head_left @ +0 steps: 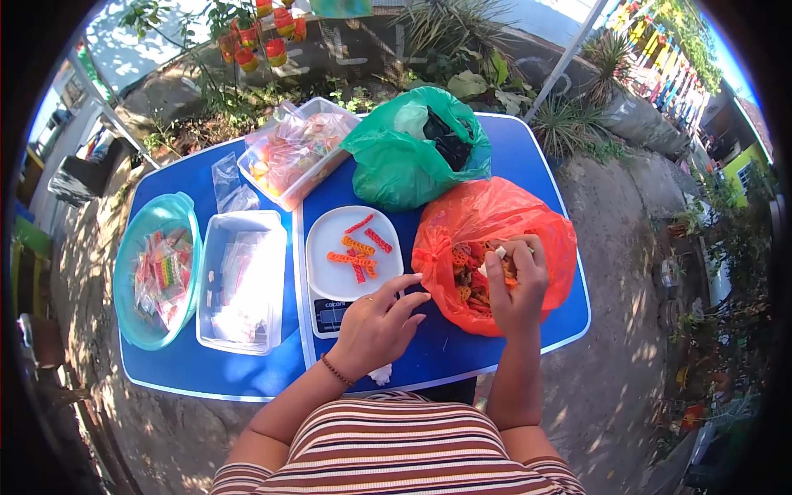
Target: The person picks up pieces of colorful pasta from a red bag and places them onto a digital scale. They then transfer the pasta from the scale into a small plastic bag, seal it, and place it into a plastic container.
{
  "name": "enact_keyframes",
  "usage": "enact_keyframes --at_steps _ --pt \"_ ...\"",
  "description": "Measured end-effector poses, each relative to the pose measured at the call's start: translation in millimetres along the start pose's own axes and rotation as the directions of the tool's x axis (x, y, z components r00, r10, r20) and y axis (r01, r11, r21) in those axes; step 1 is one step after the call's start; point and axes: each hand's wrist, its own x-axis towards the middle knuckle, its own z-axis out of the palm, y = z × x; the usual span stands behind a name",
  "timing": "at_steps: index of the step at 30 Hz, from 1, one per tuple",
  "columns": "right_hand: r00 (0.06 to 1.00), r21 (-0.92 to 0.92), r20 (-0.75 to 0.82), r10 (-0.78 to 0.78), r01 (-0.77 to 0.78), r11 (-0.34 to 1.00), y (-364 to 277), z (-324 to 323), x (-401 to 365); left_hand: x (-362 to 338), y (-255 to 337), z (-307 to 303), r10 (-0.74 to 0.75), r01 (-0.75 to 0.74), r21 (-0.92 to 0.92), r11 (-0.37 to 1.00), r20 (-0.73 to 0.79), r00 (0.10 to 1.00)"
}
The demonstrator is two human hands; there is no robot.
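My right hand (521, 285) is over the mouth of a red-orange plastic bag (445, 216), its fingers pinched together by a small pale piece (500, 252). Inside the bag lie many orange and red spiral snack pieces (464, 290). Fingers apart, my left hand (381, 326) hovers in front of the scale, fingertips right at the bag's left edge. Beside it is a kitchen scale (332, 320) with a white square plate (327, 285) on top. Several red and orange twisted snack sticks (358, 247) rest on that plate.
On the blue folding table (280, 370) stand a green plastic bag (388, 173), a clear bin of packed snacks (299, 157), a white plastic container (241, 342) with clear bags, and a teal basin (132, 289) of small packets. A crumpled white scrap (380, 374) lies near the front edge.
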Motion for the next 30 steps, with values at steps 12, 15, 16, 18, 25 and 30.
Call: enact_keyframes --at_steps 12,15,16,18,25,30 --pt "0.799 0.200 0.588 -0.130 0.012 0.980 -60 144 14 -52 -29 -63 -0.373 0.394 -0.001 0.919 -0.322 0.870" --pt "0.839 0.335 0.505 -0.205 0.028 0.942 -56 137 29 -63 -33 -77 -0.408 0.435 0.006 0.900 -0.336 0.849" --pt "0.850 0.287 0.498 -0.171 0.024 0.958 -53 131 32 -65 -35 -81 -0.411 0.438 0.003 0.899 -0.337 0.847" --pt "0.873 0.184 0.477 -0.102 0.014 0.983 -51 121 36 -70 -40 -85 -0.426 0.445 -0.024 0.895 -0.341 0.838" --pt "0.819 -0.080 0.570 -0.061 0.129 0.988 -53 131 8 -79 -51 -87 -0.447 0.420 -0.153 0.894 -0.344 0.826" --pt "0.860 0.019 0.506 -0.061 0.059 0.998 -51 136 2 -82 -52 -84 -0.434 0.401 -0.167 0.901 -0.356 0.828"
